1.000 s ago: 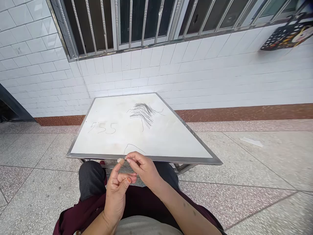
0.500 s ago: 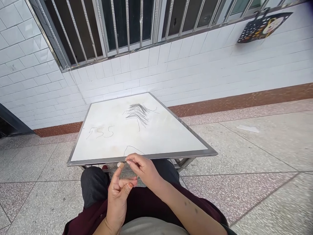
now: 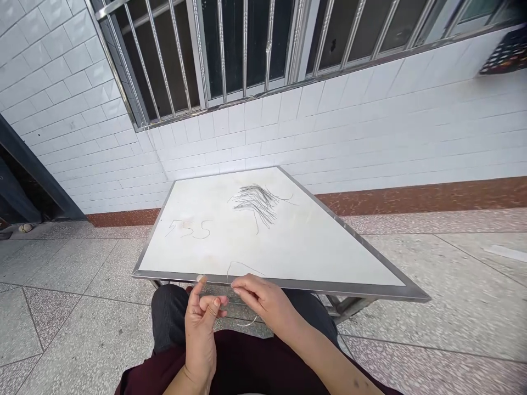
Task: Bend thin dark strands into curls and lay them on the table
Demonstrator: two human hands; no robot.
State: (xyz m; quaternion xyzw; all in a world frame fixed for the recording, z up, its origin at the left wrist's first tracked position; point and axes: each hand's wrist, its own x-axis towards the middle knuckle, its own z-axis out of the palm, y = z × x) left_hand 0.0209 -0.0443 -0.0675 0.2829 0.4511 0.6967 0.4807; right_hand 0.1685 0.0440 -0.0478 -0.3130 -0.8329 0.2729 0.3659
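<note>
My left hand [image 3: 201,323] is held palm up before the near table edge. Its index finger points up, with a small white round thing [image 3: 200,278] at the tip, while the thumb lies over the bent other fingers. Nothing shows clearly between them. Just to its right, my right hand [image 3: 263,302] pinches a thin strand. A fine dark strand [image 3: 242,264] arcs from those fingertips over the edge of the white table [image 3: 214,249]. Below the right hand hangs a pale, curved strand [image 3: 248,323]; whether the two are one piece is hidden by the hand.
On the tabletop lies a loose bunch of dark, thin strands [image 3: 257,202]. To its left, thin strands form a shape like 555 [image 3: 189,229]. Behind stand a white tiled wall [image 3: 230,137] and a barred window [image 3: 247,49]. A patterned bag [image 3: 506,52] hangs far right.
The pale strand, at first near my left fingertips, now hangs in a curve under my right hand. My hands have drawn slightly apart. The view has swung left, shifting everything right.
</note>
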